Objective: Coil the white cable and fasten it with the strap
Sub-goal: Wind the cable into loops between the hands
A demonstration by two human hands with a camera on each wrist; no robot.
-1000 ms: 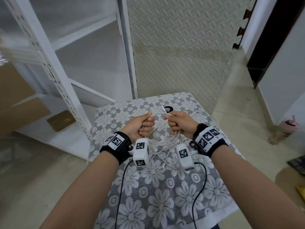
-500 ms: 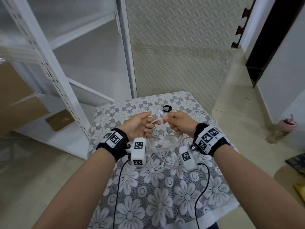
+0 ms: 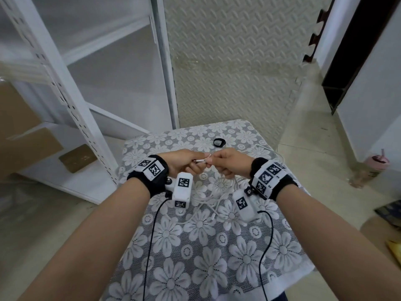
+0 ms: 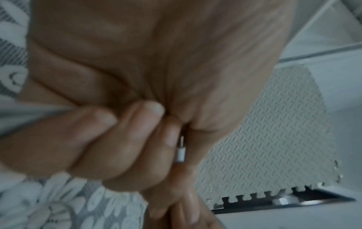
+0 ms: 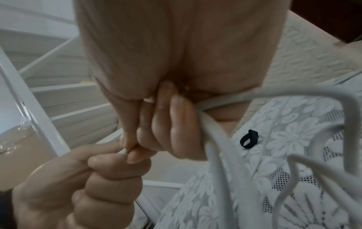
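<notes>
Both hands are raised over the table and meet fingertip to fingertip. My left hand (image 3: 193,163) has its fingers curled round the white cable's plug end (image 4: 180,154), whose metal pin shows between finger and palm. My right hand (image 3: 214,162) pinches the cable (image 5: 213,148) right beside the plug and grips several loose loops of it. Those cable loops (image 3: 209,197) hang down onto the cloth below the hands. The black strap (image 3: 219,142), curled into a small ring, lies on the cloth just beyond the hands; in the right wrist view the strap (image 5: 248,139) lies apart from the cable.
The small table (image 3: 195,268) has a white floral lace cloth. A white metal shelf rack (image 3: 71,101) with cardboard boxes (image 3: 23,137) stands at the left. A patterned foam mat (image 3: 234,68) lines the wall behind. A pink cup (image 3: 377,162) sits on the floor at the right.
The hands have closed in on each other. The plug end, which stuck up by the right hand, now lies level between both hands' fingertips.
</notes>
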